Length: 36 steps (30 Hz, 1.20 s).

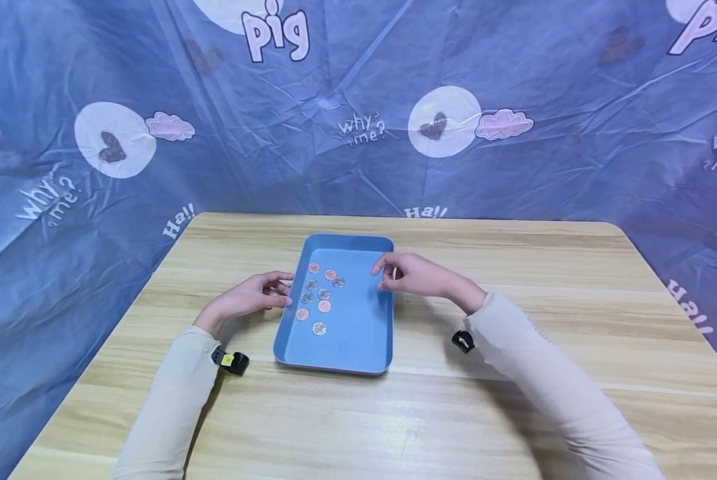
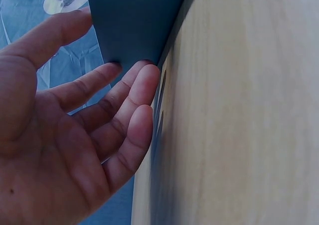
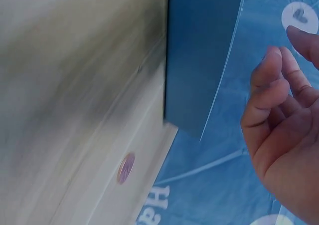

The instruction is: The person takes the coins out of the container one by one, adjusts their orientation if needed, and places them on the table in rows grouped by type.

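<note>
A blue rectangular tray lies on the wooden table with several coins in its left half. Some are copper-coloured, like one coin; others are silvery, such as the nearest coin. My left hand is at the tray's left side, its loosely bent fingers touching the outer wall and rim. Over the right rim hovers my right hand, fingers bent and thumb apart, with nothing visible between them. The right wrist view also shows a copper-coloured coin on the table outside the tray.
The wooden table extends around the tray on all sides. Behind it hangs a blue printed cloth. Black wrist devices show beside both cuffs, one device at left and another device at right.
</note>
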### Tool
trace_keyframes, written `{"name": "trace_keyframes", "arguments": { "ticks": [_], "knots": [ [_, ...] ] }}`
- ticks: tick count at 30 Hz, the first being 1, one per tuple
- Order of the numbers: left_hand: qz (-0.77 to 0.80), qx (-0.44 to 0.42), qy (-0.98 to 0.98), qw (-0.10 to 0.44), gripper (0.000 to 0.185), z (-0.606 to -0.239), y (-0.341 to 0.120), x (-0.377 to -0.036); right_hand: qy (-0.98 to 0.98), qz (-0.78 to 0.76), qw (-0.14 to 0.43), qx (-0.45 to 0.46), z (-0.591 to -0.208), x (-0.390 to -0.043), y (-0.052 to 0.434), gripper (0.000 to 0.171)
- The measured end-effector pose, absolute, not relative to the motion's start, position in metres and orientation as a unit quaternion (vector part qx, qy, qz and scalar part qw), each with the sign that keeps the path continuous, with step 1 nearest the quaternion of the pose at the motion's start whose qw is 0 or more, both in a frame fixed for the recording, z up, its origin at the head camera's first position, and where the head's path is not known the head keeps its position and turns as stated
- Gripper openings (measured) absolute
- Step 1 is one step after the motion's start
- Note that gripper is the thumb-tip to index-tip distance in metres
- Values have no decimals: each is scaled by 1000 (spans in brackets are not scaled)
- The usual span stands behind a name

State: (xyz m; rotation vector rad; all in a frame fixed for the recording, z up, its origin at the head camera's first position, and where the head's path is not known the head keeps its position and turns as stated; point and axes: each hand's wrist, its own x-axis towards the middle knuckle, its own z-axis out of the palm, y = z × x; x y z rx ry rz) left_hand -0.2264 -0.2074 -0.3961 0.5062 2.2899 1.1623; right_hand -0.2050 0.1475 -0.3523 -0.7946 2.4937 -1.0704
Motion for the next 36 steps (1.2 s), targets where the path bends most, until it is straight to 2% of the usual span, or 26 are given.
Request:
{"name": "trace_keyframes", "arguments": {
  "ticks": [14,24,36],
  "knots": [
    [429,188,845,259,66,-394,-206,-225,837,-402,201,-312,-361,-198,103,33],
    [430,188,844,258,65,-395,-207,-225,838,-373,220,-333,-370,-190,69,25],
    [435,197,838,262,66,-396,-208,-226,847,-342,233,-334,-381,-186,49,26]
  ]
}}
